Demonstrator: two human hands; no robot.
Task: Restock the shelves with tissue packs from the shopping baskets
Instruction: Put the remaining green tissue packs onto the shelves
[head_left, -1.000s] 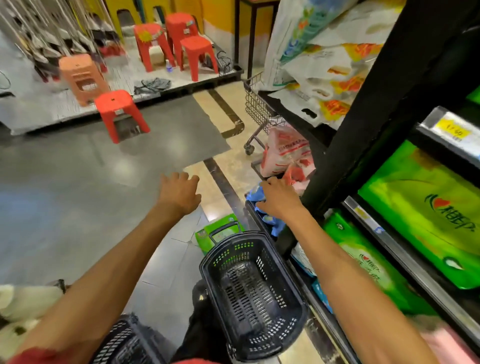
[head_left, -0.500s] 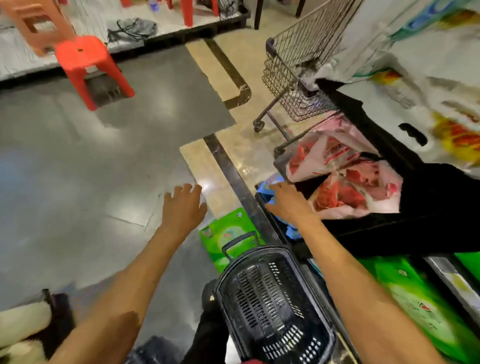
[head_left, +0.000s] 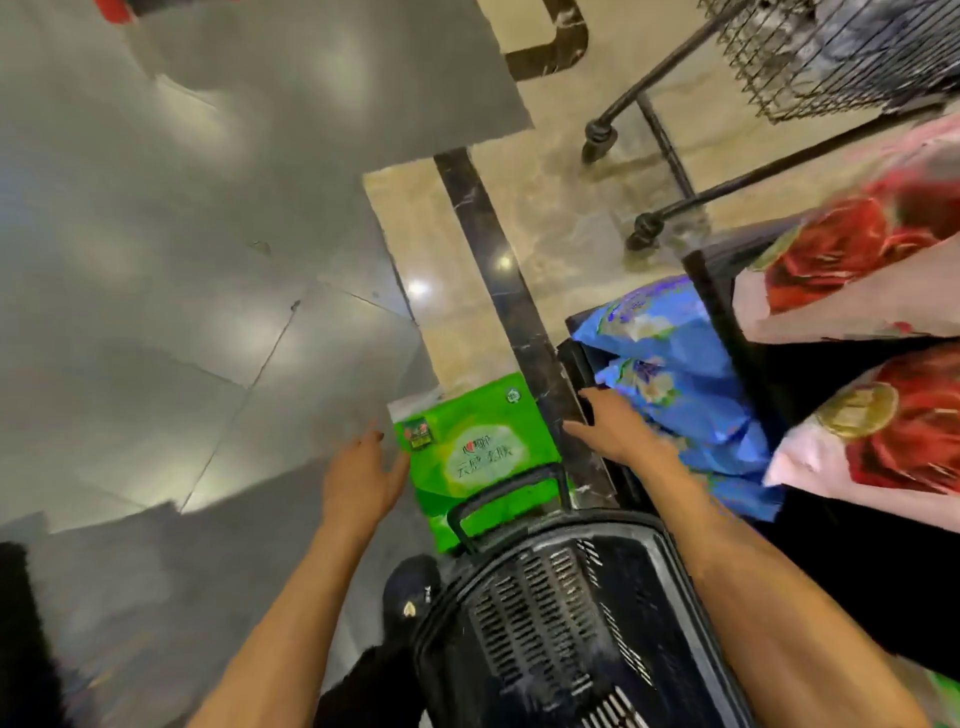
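Partly hidden behind the handle and rim of the black slotted plastic basket (head_left: 524, 613), the green plastic-wrapped tissue pack (head_left: 480, 457) lies flat on the floor beside the bottom shelf's edge. The left hand (head_left: 358, 483), fingers spread wide, is at its left edge; whether they touch is unclear. The right hand (head_left: 618, 431), also spread and empty, hovers beside blurred blue packs (head_left: 675, 374). Both hands have dropped nearer the pack than half a second ago.

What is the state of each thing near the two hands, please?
Black plastic shopping basket: on the floor, visible inside empty.
Green flat tissue pack: lying flat on the floor, ungripped.
Blue plastic packs: stacked on the bottom shelf.
Left hand: open, beside the green pack's left edge.
Right hand: open, spread, beside the blue packs.
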